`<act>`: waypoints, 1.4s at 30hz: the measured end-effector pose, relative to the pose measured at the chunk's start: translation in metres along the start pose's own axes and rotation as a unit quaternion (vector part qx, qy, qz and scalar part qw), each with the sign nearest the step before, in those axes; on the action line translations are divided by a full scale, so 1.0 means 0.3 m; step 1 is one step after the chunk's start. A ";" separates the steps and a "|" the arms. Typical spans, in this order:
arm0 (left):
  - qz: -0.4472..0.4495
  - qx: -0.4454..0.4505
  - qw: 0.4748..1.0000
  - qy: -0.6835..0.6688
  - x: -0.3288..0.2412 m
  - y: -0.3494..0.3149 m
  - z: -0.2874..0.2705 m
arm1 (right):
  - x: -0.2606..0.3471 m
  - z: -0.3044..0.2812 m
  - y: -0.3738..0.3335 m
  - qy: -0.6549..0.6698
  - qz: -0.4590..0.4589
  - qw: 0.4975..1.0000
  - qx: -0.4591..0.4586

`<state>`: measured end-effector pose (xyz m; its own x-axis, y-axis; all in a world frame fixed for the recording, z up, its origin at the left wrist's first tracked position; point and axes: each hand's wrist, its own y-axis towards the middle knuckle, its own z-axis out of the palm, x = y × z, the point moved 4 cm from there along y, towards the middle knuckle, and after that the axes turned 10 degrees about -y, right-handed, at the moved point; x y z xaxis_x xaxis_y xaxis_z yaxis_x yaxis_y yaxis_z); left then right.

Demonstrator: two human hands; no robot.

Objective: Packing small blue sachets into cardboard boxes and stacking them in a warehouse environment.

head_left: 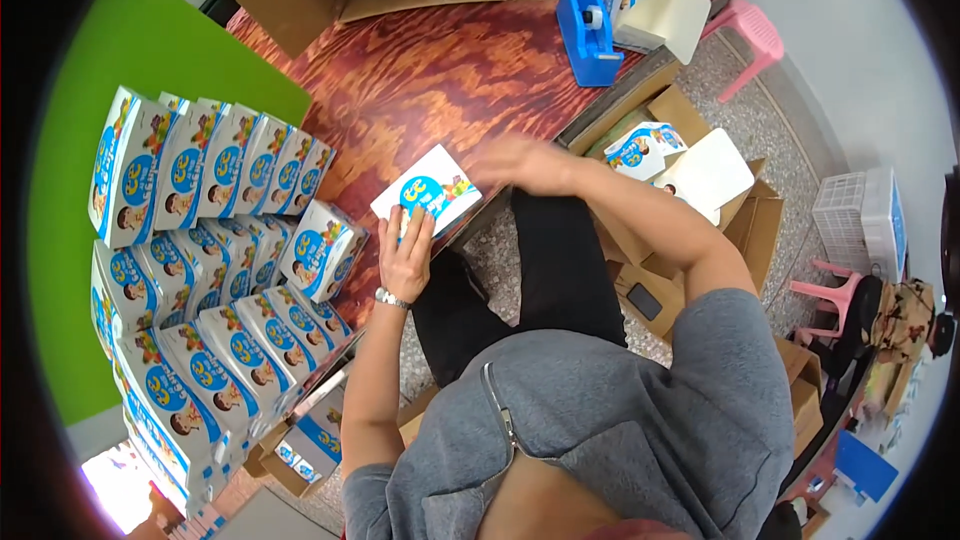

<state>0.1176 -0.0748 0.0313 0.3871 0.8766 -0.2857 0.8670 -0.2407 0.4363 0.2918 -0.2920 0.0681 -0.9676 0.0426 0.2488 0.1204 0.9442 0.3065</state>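
A white printed carton with a blue oval lies at the near edge of the red wood-patterned table. My left hand holds it by its near left corner, with the fingers laid over the printed face. Just past the carton's right end is my right hand, smeared by motion, so its fingers cannot be made out. Left of my left hand, a similar carton stands by itself in front of the stacked cartons.
An open cardboard box with small packets stands at the table's far side. Right of it are a blue tape dispenser and an open white carton. Beside my right arm, a floor box holds white cartons. A phone lies on cardboard.
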 end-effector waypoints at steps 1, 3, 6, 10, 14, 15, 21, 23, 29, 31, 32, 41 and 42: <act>0.001 -0.009 1.000 -0.001 -0.006 0.008 -0.001 | -0.106 -0.061 -0.087 -0.098 0.120 0.987 -0.047; -0.007 -0.018 1.000 0.011 -0.001 -0.009 -0.012 | -0.244 -0.251 -0.235 -0.077 0.361 0.901 -0.227; 0.005 -0.035 0.999 -0.002 -0.013 0.019 -0.001 | -0.502 -0.412 -0.501 -0.163 0.567 0.773 -0.231; 0.010 -0.034 0.999 0.002 -0.019 0.038 0.016 | -0.722 -0.291 -0.616 0.068 0.646 0.747 -0.142; -0.006 -0.030 1.000 -0.007 -0.015 0.020 0.009 | -0.772 -0.181 -0.572 0.256 0.661 0.678 -0.193; -0.006 -0.034 0.999 -0.004 -0.015 0.021 0.010 | -0.777 -0.180 -0.567 0.267 0.642 0.678 -0.240; -0.014 -0.041 0.999 -0.007 -0.008 0.008 0.010 | -0.682 -0.288 -0.486 0.095 0.651 0.694 -0.293; -0.010 -0.044 0.999 -0.008 -0.017 0.012 0.005 | -0.641 -0.305 -0.504 0.079 0.641 0.686 -0.335; -0.017 -0.052 0.998 -0.018 -0.020 0.007 0.004 | -0.488 -0.084 -0.560 0.134 0.771 0.606 -0.144; -0.024 -0.049 0.998 -0.015 -0.017 0.009 0.001 | -0.448 -0.090 -0.513 0.244 0.677 0.643 -0.262; -0.030 -0.047 0.998 -0.012 -0.019 0.007 -0.009 | -0.405 -0.114 -0.463 0.233 0.662 0.680 -0.211; -0.049 -0.104 0.992 -0.042 -0.043 0.046 0.013 | 0.068 -0.036 -0.015 0.448 0.475 0.752 -0.091; -0.050 -0.107 0.993 -0.032 -0.040 0.043 0.014 | 0.114 -0.008 0.031 0.467 0.476 0.742 -0.073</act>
<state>0.1256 -0.0901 0.0369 0.3278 0.8614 -0.3879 0.8187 -0.0541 0.5717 0.2604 -0.2825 0.0818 0.1374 0.3581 0.9235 0.7390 0.5838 -0.3363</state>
